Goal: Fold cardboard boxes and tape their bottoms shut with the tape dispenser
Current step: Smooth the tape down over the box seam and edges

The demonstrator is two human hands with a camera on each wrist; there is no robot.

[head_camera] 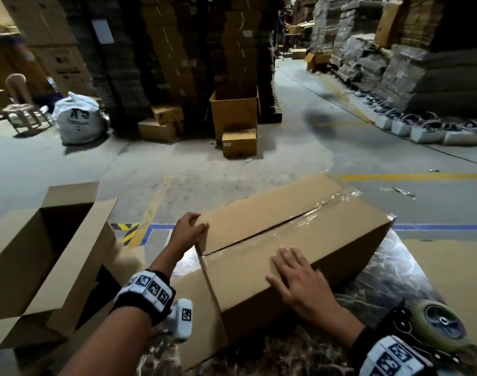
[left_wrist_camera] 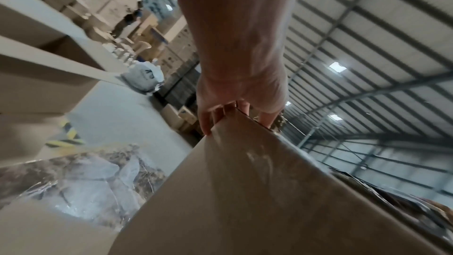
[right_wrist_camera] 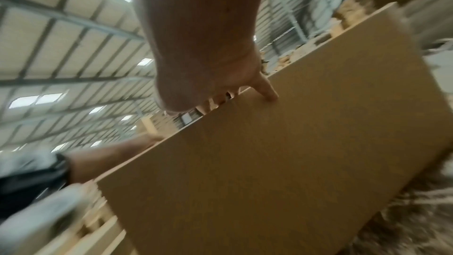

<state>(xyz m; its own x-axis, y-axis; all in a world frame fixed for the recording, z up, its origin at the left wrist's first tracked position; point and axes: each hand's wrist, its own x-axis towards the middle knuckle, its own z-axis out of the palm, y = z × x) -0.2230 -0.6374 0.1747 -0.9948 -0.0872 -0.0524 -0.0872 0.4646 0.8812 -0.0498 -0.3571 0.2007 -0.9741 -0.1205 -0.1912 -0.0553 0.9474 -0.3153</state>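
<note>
A long brown cardboard box (head_camera: 272, 213) lies tilted on the table, its closed flaps facing up. Clear tape (head_camera: 327, 210) runs along the centre seam and over the far end. My left hand (head_camera: 196, 225) grips the box's left far corner, fingers curled over the edge; the left wrist view shows the same hold (left_wrist_camera: 230, 111) on the box corner (left_wrist_camera: 245, 191). My right hand (head_camera: 291, 270) lies flat with spread fingers on the box's near face. In the right wrist view a fingertip (right_wrist_camera: 270, 94) presses the cardboard panel (right_wrist_camera: 269, 162). The tape dispenser (head_camera: 441, 324) lies on the table by my right wrist.
An open-topped cardboard box (head_camera: 42, 253) stands at the left. The table (head_camera: 394, 280) has a shiny patterned cover, with flat cardboard (head_camera: 449, 267) at its right. Beyond is concrete floor (head_camera: 204, 172), tall stacks of cartons, a white sack (head_camera: 78, 119) and a chair (head_camera: 23, 104).
</note>
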